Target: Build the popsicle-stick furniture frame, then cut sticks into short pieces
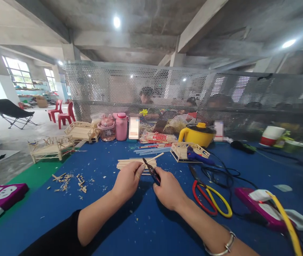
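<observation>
My left hand pinches a thin wooden stick that points up and to the right. My right hand is closed on small dark cutters, whose blades sit around the stick close to my left fingers. Both hands hover over a blue table. Just beyond them lies a flat row of wooden sticks.
Red-and-yellow scissors, a blue glue gun on a small stick frame, black cables, a yellow pot, pink bottles, stick-built benches and wood scraps surround me. Other people sit behind a mesh screen.
</observation>
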{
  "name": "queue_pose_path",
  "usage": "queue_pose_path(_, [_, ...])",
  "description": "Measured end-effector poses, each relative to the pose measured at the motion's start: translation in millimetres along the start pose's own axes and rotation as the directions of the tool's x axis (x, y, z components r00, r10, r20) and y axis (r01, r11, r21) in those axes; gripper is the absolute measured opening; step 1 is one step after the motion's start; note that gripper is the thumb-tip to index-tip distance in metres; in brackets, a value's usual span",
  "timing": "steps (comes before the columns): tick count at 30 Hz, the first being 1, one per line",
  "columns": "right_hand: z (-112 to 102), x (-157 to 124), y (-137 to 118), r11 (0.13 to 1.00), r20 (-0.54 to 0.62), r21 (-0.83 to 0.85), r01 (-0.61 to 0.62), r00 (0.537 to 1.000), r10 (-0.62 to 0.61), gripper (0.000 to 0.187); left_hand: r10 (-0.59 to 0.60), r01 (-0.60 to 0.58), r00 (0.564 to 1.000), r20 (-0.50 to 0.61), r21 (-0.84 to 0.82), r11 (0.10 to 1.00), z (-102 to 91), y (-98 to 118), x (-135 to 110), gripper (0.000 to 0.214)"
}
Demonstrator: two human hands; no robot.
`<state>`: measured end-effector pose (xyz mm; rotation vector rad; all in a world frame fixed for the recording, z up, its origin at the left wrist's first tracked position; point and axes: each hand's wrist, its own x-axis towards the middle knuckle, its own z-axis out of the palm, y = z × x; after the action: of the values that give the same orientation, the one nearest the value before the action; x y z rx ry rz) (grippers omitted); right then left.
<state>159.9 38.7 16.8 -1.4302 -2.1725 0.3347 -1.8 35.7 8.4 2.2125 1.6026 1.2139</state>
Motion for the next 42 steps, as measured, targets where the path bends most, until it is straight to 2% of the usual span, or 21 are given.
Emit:
queue_pose_path(4, [-4.6, -1.1, -4.8, 0.990, 0.020, 0.125, 0.063, 0.998, -0.066, 0.024, 0.065, -0.057, 0.994, -0.087, 0.093, 0.994, -2.4, -0.3, 0.1, 0.032])
queue_pose_path(6, [-7.2, -0.6, -3.2, 0.972, 0.033, 0.219, 0.085, 0.995, -0.094, 0.024, 0.079, -0.072, 0.993, -0.084, 0.090, 0.993, -4.2, -2.1, 0.5, 0.032])
queue_pose_path(8, [-9.2, -0.4, -2.0, 0.926, 0.115, 0.369, 0.078, 0.985, -0.129, 0.024, 0.090, -0.088, 0.994, -0.062, 0.044, 0.995, -4.4, -4.1, 0.9, 0.031])
queue_pose_path(12, [-14.6, 0.3, -2.0, 0.693, 0.383, 0.710, -0.125, 0.894, -0.231, 0.030, 0.098, -0.102, 0.995, -0.035, -0.163, 0.981, -3.0, -8.9, 4.4, 0.029])
queue_pose_path(14, [-20.0, 3.2, 1.3, 0.566, 0.358, 0.809, -0.160, 0.897, -0.259, 0.034, -0.022, 0.026, 1.000, 0.013, -0.393, 0.919, -3.6, -12.4, 8.7, 0.029])
queue_pose_path(15, [-23.5, 5.6, 4.9, 0.524, 0.306, 0.841, -0.139, 0.919, -0.248, 0.035, -0.115, 0.137, 0.991, 0.075, -0.551, 0.823, -4.6, -14.2, 11.4, 0.029])
queue_pose_path(16, [-27.2, 8.5, 9.9, 0.514, 0.243, 0.851, -0.103, 0.946, -0.214, 0.036, -0.199, 0.260, 0.965, 0.169, -0.704, 0.661, -6.2, -16.1, 14.1, 0.028])
queue_pose_path(17, [-31.0, 11.8, 16.1, 0.551, 0.177, 0.832, -0.062, 0.971, -0.158, 0.037, -0.251, 0.368, 0.927, 0.281, -0.816, 0.447, -8.1, -17.8, 16.8, 0.025])
queue_pose_path(19, [-37.5, 18.6, 30.7, 0.738, 0.062, 0.674, -0.026, 0.998, -0.021, 0.037, -0.261, 0.487, 0.848, 0.461, -0.873, 0.038, -12.4, -20.6, 21.1, 0.016])
queue_pose_path(20, [-39.7, 21.5, 38.2, 0.834, 0.034, 0.550, -0.052, 0.999, 0.040, 0.037, -0.253, 0.505, 0.822, 0.510, -0.859, -0.089, -14.3, -21.6, 22.3, 0.013])
queue_pose_path(21, [-41.0, 24.0, 45.1, 0.909, 0.020, 0.407, -0.094, 0.995, 0.093, 0.038, -0.260, 0.509, 0.805, 0.533, -0.846, -0.158, -15.6, -22.2, 22.8, 0.013])
queue_pose_path(22, [-41.4, 25.7, 51.1, 0.956, 0.015, 0.260, -0.137, 0.990, 0.138, 0.041, -0.283, 0.507, 0.794, 0.538, -0.843, -0.179, -16.3, -22.7, 22.7, 0.015])
queue_pose_path(25, [-38.7, 26.9, 62.5, 0.962, 0.010, -0.180, -0.207, 0.977, 0.213, 0.050, -0.346, 0.518, 0.783, 0.517, -0.850, -0.098, -15.0, -23.8, 20.3, 0.021])
queue_pose_path(28, [-35.3, 24.6, 66.1, 0.829, 0.004, -0.511, -0.227, 0.964, 0.266, 0.054, -0.390, 0.566, 0.776, 0.496, -0.821, 0.081, -10.8, -28.1, 18.2, 0.026])
queue_pose_path(29, [-34.8, 24.0, 66.7, 0.785, -0.001, -0.573, -0.234, 0.958, 0.285, 0.054, -0.413, 0.571, 0.784, 0.464, -0.799, 0.188, -9.5, -30.8, 17.8, 0.027])
queue_pose_path(31, [-34.8, 23.4, 67.9, 0.734, -0.018, -0.632, -0.248, 0.952, 0.306, 0.055, -0.424, 0.522, 0.844, 0.328, -0.684, 0.509, -7.6, -37.5, 17.5, 0.029])
queue_pose_path(33, [-34.8, 23.6, 69.3, 0.721, -0.019, -0.642, -0.260, 0.946, 0.324, 0.057, -0.305, 0.348, 0.937, 0.167, -0.414, 0.841, -6.7, -44.5, 17.4, 0.030])
queue_pose_path(34, [-34.2, 23.8, 69.6, 0.721, -0.010, -0.642, -0.260, 0.943, 0.332, 0.059, -0.215, 0.240, 0.969, 0.122, -0.248, 0.939, -6.4, -47.4, 17.4, 0.031])
queue_pose_path(35, [-33.2, 23.8, 69.5, 0.723, 0.003, -0.643, -0.254, 0.943, 0.334, 0.062, -0.131, 0.143, 0.985, 0.109, -0.101, 0.985, -5.9, -49.7, 17.4, 0.031])
queue_pose_path(37, [-29.4, 23.3, 67.7, 0.726, 0.032, -0.654, -0.213, 0.951, 0.307, 0.069, -0.028, 0.017, 0.989, 0.147, 0.074, 0.997, -4.5, -52.0, 17.2, 0.029])
queue_pose_path(42, [-20.6, 20.6, 59.3, 0.739, 0.058, -0.668, -0.087, 0.984, 0.168, 0.080, -0.002, -0.049, 0.960, 0.278, 0.177, 0.983, 1.4, -51.3, 14.6, 0.025])
